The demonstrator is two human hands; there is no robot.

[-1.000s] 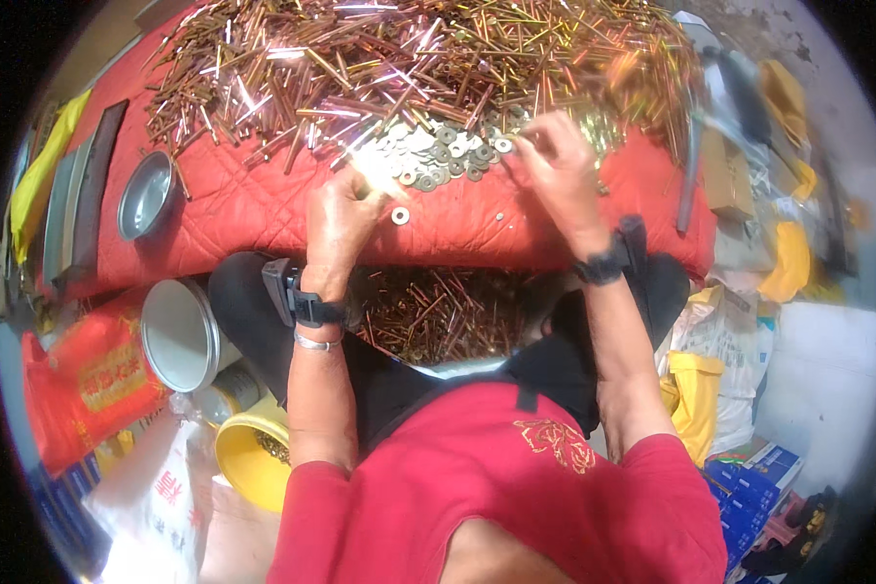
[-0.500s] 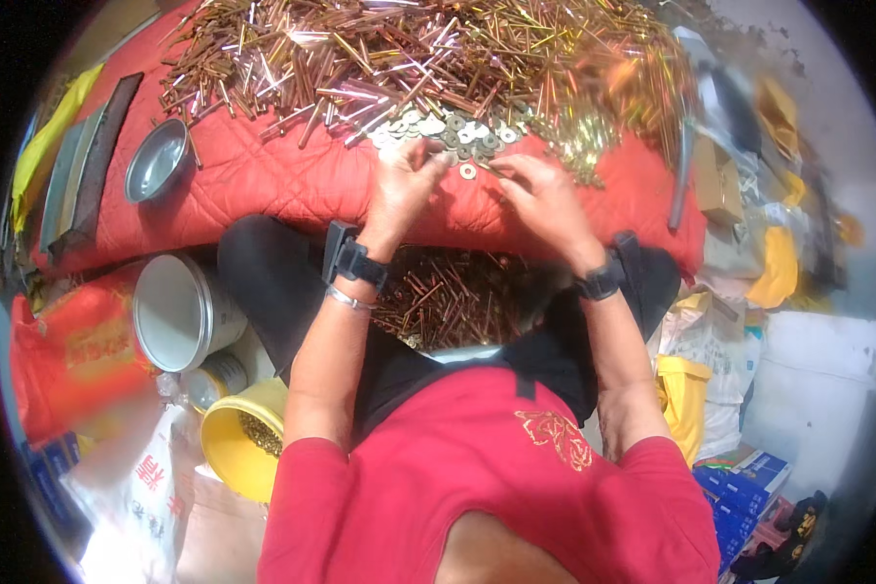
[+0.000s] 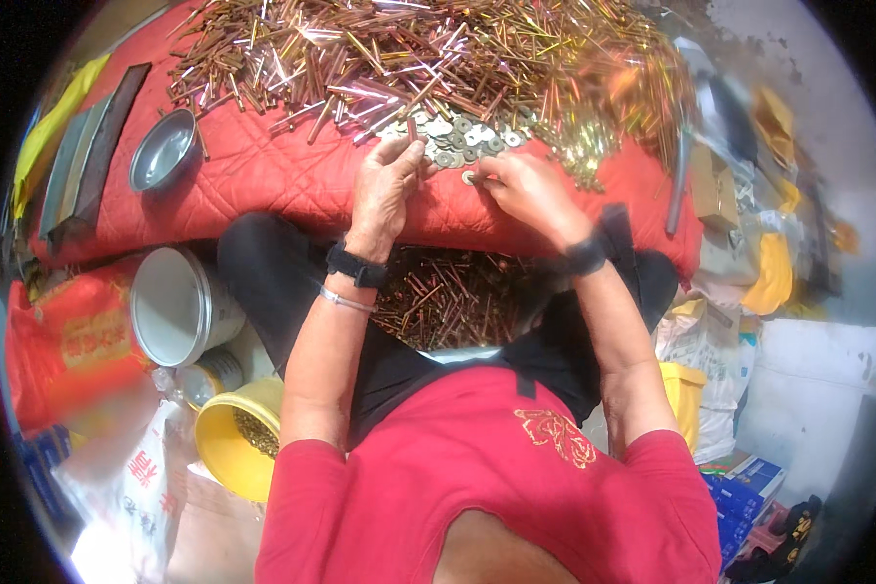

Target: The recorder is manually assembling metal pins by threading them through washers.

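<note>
A: What are you noting closest to us?
B: A yellow bucket [image 3: 211, 443] is standing on the left side, with small brass-coloured pieces [image 3: 254, 431] lying in it. Loose rods [image 3: 438, 307] are lying between the dark-trousered legs [image 3: 268, 268], below the near edge of the red quilted worktop [image 3: 282, 185].
A: And the hands?
B: Over the near edge, right of centre, the right hand [image 3: 533, 193] is bringing thumb and forefinger almost together at a single washer [image 3: 467, 178]. Whether they are gripping or only touching it, I cannot tell.
A: The left hand [image 3: 383, 192]?
B: Also over the near edge. Thumb and forefinger are pressing together on a short copper-coloured rod [image 3: 412, 128], which is pointing toward the far edge.
A: Beyond the fingertips?
B: A washer pile [image 3: 457, 141] is lying mid-worktop, with golden pieces [image 3: 586, 148] glinting to its right. A metal bowl [image 3: 164, 151] is sitting near the left edge. Farthest, a rod heap [image 3: 428, 54] is spreading toward the far edge.
</note>
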